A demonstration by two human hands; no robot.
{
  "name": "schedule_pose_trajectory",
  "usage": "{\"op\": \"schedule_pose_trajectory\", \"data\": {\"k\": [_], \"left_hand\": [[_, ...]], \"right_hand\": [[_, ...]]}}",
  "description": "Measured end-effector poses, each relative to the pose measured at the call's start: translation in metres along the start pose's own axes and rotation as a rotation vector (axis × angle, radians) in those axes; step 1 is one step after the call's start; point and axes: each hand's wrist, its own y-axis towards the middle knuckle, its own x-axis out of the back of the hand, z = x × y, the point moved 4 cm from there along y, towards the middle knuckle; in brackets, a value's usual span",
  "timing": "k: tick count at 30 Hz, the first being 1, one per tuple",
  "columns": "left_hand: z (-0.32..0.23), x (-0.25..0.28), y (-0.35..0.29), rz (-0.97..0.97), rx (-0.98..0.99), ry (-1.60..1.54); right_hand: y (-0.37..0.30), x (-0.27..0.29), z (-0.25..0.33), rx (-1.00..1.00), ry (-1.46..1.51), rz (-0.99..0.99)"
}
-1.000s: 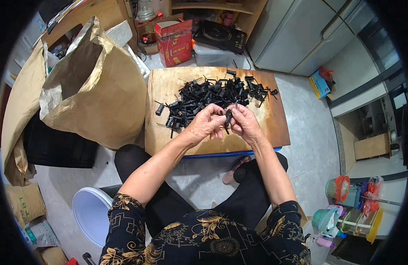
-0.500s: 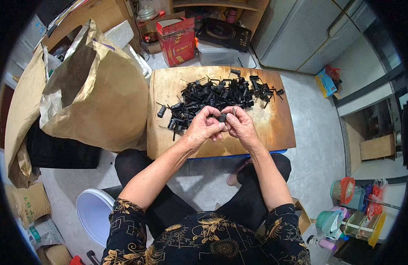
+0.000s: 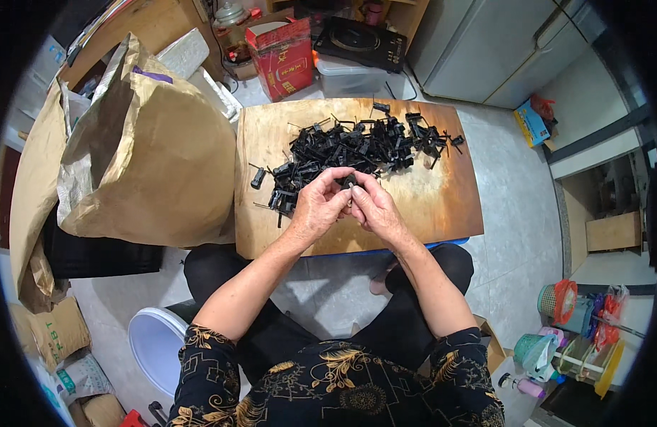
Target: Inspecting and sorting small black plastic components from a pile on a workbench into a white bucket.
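Both hands above the near half of a wooden board (image 3: pixel 432 203), clock positions read about the joined fingertips, with twelve pointing away from the person. The left forearm (image 3: pixel 251 281) comes in from between seven and eight o'clock, the right forearm (image 3: pixel 434 281) from near five; the two converge, elbows bent and set well apart. The left hand (image 3: pixel 314 210) and the right hand (image 3: pixel 379 213) meet with fingers curled inward and thumbs angled toward each other, the backs of both turned largely upward. Between them the fingertips of both hands pinch a small black part (image 3: pixel 349 182), mostly hidden by the fingers; its exact orientation cannot be told. At twelve o'clock, just beyond the hands, a heap of black parts (image 3: pixel 353 144) lies loosely tangled on the board, thin stems pointing various ways; a single black piece (image 3: pixel 257 177) lies at its edge, toward half past nine
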Motion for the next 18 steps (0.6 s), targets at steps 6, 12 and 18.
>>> {"op": "schedule_pose_trajectory", "data": {"k": [6, 12, 18], "left_hand": [[0.001, -0.002, 0.001, -0.02, -0.08, 0.148], [0.001, 0.004, -0.001, -0.173, -0.239, 0.292], [0.0, 0.006, -0.002, -0.276, -0.426, 0.634]], "right_hand": [[0.004, 0.001, -0.007, 0.023, 0.019, -0.037], [0.006, -0.015, 0.003, -0.066, 0.171, -0.021], [0.017, -0.013, -0.018, -0.053, 0.012, -0.036]]}}
